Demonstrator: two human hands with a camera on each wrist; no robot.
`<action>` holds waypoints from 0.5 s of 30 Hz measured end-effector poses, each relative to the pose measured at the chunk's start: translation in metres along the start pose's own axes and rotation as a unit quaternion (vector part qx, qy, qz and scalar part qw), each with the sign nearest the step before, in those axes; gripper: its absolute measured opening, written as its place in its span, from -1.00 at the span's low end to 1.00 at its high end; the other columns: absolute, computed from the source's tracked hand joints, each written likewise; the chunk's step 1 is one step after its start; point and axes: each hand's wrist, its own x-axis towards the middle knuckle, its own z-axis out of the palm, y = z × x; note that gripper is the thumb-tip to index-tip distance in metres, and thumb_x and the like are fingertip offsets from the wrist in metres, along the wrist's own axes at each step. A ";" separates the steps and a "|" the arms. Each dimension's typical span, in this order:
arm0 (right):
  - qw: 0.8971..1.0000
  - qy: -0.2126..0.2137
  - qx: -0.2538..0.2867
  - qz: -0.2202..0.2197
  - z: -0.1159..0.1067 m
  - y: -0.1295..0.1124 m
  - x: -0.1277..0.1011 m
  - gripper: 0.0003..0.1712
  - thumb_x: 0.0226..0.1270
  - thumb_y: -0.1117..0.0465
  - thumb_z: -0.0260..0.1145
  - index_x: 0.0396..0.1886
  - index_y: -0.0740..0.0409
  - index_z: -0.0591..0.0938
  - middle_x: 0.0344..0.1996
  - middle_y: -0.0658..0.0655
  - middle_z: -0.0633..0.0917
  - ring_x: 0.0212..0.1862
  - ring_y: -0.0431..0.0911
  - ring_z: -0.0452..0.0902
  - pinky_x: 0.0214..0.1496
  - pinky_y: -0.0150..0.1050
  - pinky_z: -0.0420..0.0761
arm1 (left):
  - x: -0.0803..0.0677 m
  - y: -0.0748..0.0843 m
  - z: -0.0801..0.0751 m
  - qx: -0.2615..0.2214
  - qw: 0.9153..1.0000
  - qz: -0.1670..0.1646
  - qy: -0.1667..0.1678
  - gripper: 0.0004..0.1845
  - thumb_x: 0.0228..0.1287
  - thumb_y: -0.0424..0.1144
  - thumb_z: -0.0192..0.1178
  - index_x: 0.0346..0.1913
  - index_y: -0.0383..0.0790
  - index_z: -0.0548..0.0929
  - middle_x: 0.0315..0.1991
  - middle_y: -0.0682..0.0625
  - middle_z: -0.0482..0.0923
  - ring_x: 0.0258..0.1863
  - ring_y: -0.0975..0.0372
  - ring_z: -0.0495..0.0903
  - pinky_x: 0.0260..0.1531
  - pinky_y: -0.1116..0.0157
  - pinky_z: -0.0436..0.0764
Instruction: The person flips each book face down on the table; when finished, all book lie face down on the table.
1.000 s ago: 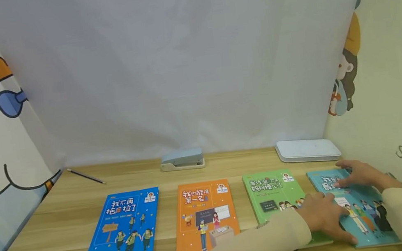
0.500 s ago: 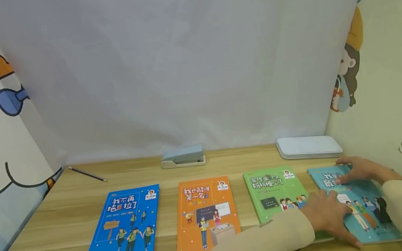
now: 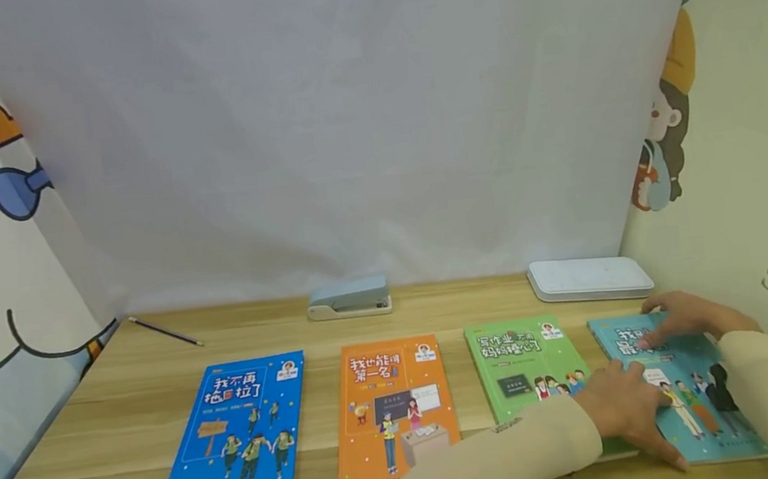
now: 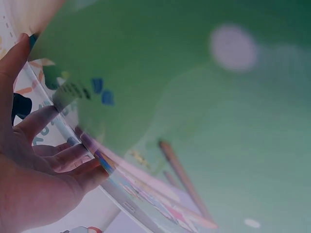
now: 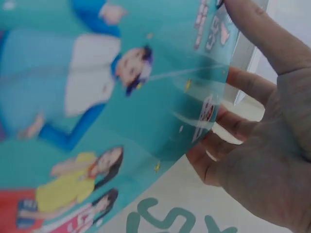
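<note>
Looking down, head view: both your hands work at the teal book [image 3: 685,387] in the lower right of the frame, the last of four books in a row on the tabletop [image 3: 128,427].
Left hand [image 3: 627,409]: it lies flat across the teal book's left edge, fingers straight and spread, reaching over the green book [image 3: 518,358].
Right hand [image 3: 684,316]: its fingers rest on the teal book's far right corner; whether they curl under the cover cannot be told here.
Other things: an orange book [image 3: 389,413] and a blue book [image 3: 236,438] lie further left; a stapler [image 3: 350,299], a white case [image 3: 588,279] and a pencil [image 3: 165,333] sit along the back.
Left wrist view: your left hand [image 4: 34,165] has its fingers [image 4: 68,158] loosely bent at the book edges, green cover blurred above.
Right wrist view: your right hand [image 5: 257,141] has its thumb on the teal cover [image 5: 107,97] and its fingers [image 5: 228,121] beneath the raised corner, pinching it.
</note>
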 end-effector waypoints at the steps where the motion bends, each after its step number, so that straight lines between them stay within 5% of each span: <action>1: 1.000 0.003 -0.004 -0.001 0.000 0.000 0.001 0.03 0.07 -0.22 0.53 0.15 0.59 0.42 0.08 0.67 0.47 0.09 0.50 0.43 0.10 0.37 0.49 | 0.000 0.000 0.000 0.002 1.000 -0.001 -0.001 -0.23 -0.03 0.65 0.08 0.34 0.72 0.28 0.28 0.42 0.24 0.16 0.46 0.27 0.08 0.46 0.44; 15: 0.999 0.004 0.015 0.035 -0.007 0.001 0.004 0.21 -0.04 -0.34 0.53 0.21 0.61 0.36 0.18 0.73 0.34 0.17 0.59 0.31 0.18 0.46 0.39 | -0.003 -0.001 0.000 0.016 1.000 0.002 0.006 -0.22 0.01 0.66 0.03 0.37 0.73 0.22 0.24 0.42 0.25 0.09 0.48 0.30 0.11 0.50 0.40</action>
